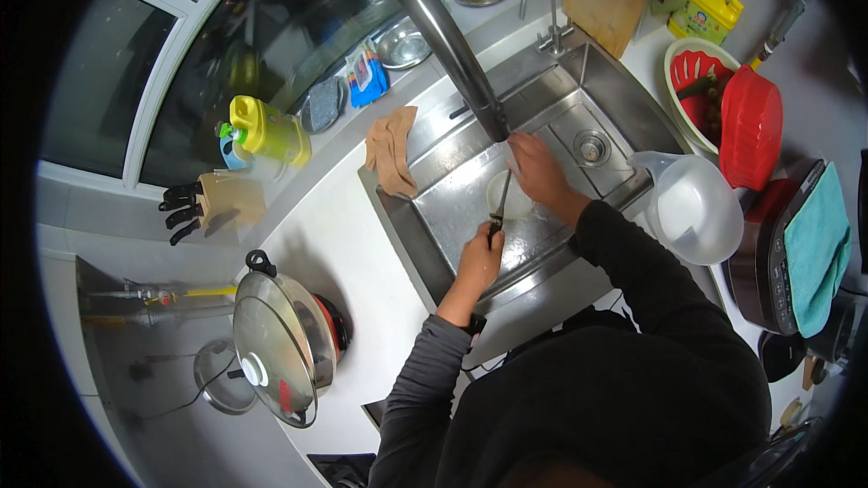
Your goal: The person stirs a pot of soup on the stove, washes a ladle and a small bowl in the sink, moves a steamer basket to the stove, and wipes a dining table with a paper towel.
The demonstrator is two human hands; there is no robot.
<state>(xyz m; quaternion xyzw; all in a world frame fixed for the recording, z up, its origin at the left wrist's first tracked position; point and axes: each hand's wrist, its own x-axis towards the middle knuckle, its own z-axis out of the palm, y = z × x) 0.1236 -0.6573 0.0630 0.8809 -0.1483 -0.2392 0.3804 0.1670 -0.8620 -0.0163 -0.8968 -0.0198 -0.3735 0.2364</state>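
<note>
My left hand [480, 259] grips the dark handle of a slim knife [504, 198] over the stainless steel sink [444, 234]. The blade points away from me, its tip close to my right hand [540, 168]. That hand is just below the outlet of the curved metal faucet [453, 34], fingers bent. Something pale shows at its fingertips, too small to tell whether it is held or is running water. Beneath the blade, a round pale bowl [519, 200] rests in the sink, partly covered by my right hand. The sink floor looks wet.
A brown cloth [393, 152] drapes over the sink's left rim. Left stand a knife block [234, 200] and a lidded pot [271, 346]. On the right are a translucent plastic bowl [698, 210], a red basket [753, 125] and an appliance [763, 264] under a teal cloth [817, 251].
</note>
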